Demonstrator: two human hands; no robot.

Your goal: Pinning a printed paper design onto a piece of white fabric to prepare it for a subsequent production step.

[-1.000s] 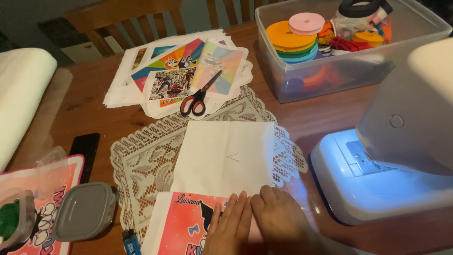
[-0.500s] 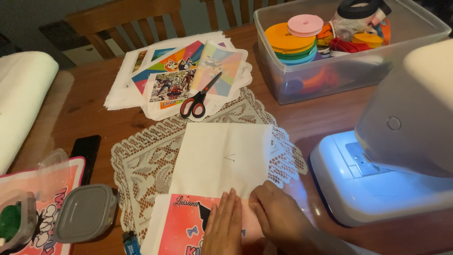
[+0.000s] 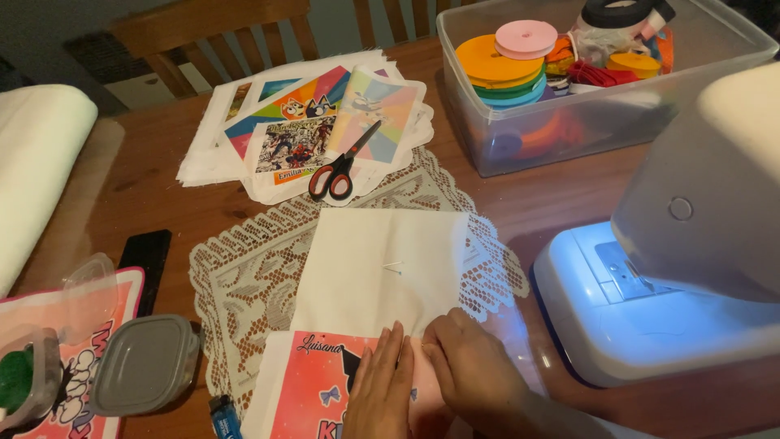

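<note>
A brown wooden table [image 3: 528, 203] carries everything here. At its right edge stands a white sewing machine [image 3: 699, 236], its lamp throwing blue-white light on its own bed. Behind that sits a clear plastic storage box [image 3: 601, 122] filled with flat ribbon spools in orange, pink, green and blue. A cream lace table runner [image 3: 244, 276] lies across the middle, and on it rests a plain white fabric rectangle [image 3: 382, 272], its lower edge overlapping a pink printed fabric panel [image 3: 313, 390] near the table's front edge. Farther back, a stack of printed fabric sheets [image 3: 301, 130] with colourful cartoon pictures holds red-and-black-handled scissors [image 3: 337, 171] on top. At the lower left sit a grey plastic lid [image 3: 142, 366] and, beside it, a small clear tub with something green inside [image 3: 20, 382] — both on another pink printed piece.

The left hand [image 3: 382, 390] lies flat, fingers straight and together, pressing on the pink panel just below the white fabric's edge — gripping nothing. The right hand [image 3: 471, 366] is beside it, touching it, fingers curled at the seam where white meets pink; whether they pinch the cloth cannot be told.
</note>
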